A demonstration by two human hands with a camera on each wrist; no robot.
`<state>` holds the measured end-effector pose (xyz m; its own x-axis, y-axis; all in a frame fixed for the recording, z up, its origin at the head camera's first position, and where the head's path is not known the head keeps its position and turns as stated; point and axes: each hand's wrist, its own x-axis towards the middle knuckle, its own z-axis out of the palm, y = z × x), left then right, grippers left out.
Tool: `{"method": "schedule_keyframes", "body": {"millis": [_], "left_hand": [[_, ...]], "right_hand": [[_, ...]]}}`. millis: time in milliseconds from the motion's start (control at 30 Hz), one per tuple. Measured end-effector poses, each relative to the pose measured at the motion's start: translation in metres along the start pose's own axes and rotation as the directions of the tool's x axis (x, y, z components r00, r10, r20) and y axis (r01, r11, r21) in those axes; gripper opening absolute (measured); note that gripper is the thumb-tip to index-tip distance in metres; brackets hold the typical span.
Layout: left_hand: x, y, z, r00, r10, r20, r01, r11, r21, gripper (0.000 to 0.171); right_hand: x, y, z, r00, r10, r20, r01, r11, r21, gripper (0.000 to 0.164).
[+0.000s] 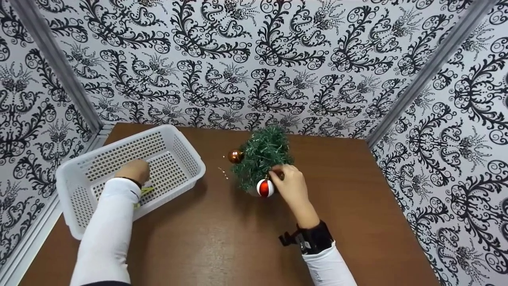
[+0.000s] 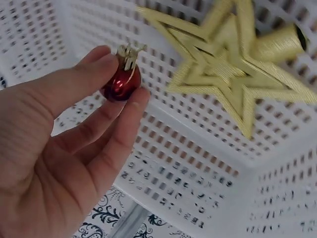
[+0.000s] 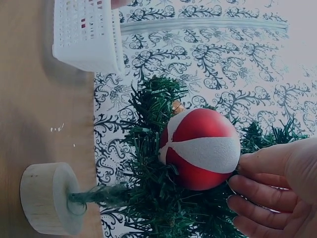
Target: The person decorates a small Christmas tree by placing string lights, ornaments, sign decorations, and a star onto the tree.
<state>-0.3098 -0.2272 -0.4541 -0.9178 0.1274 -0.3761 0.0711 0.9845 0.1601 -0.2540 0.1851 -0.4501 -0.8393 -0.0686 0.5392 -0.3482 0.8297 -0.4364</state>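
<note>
1. Pinching a small, glossy red bauble [image 2: 121, 87] between thumb and fingers of the left hand [image 2: 74, 134], inside the white perforated plastic basket [image 1: 201, 169], near a gold, textured star [image 2: 218, 67].
2. Gripping a red-and-white striped ball [image 3: 208, 148] near its top with the right hand [image 1: 293, 184], against the green artificial tree [image 1: 266, 149].
3. Likely to handle as light, stiff, slippery, perhaps brittle; best taken by the hanger end.
4. Cannot tell from these views whether hooked to a branch; cannot see left fingertips from the head view.
</note>
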Motion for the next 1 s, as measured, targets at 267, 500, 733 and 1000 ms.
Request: {"method": "schedule_keyframes", "body": {"millis": [267, 500, 733, 1000], "left_hand": [[0.013, -0.004, -0.014, 0.964, 0.208, -0.166, -0.236, 0.955, -0.178, 0.005], [0.000, 0.012, -0.023, 0.896, 0.295, -0.332, -0.373, 0.905, -0.204, 0.012], [-0.014, 0.041, -0.011, 0.826, 0.323, -0.462, -0.464, 0.856, -0.230, 0.015], [-0.042, 0.089, 0.020, 0.740, 0.282, -0.611, -0.578, 0.732, -0.362, 0.013]], "right_hand": [[0.001, 0.002, -0.001, 1.000, -0.004, 0.006, 0.004, 1.000, -0.020, 0.009], [0.001, 0.003, -0.001, 1.000, -0.017, 0.007, 0.017, 1.000, -0.012, 0.010], [-0.001, 0.005, 0.000, 1.000, -0.017, -0.001, 0.017, 1.000, -0.002, 0.010], [-0.007, 0.008, -0.003, 1.000, 0.009, -0.004, -0.009, 0.999, 0.047, 0.014]]}}
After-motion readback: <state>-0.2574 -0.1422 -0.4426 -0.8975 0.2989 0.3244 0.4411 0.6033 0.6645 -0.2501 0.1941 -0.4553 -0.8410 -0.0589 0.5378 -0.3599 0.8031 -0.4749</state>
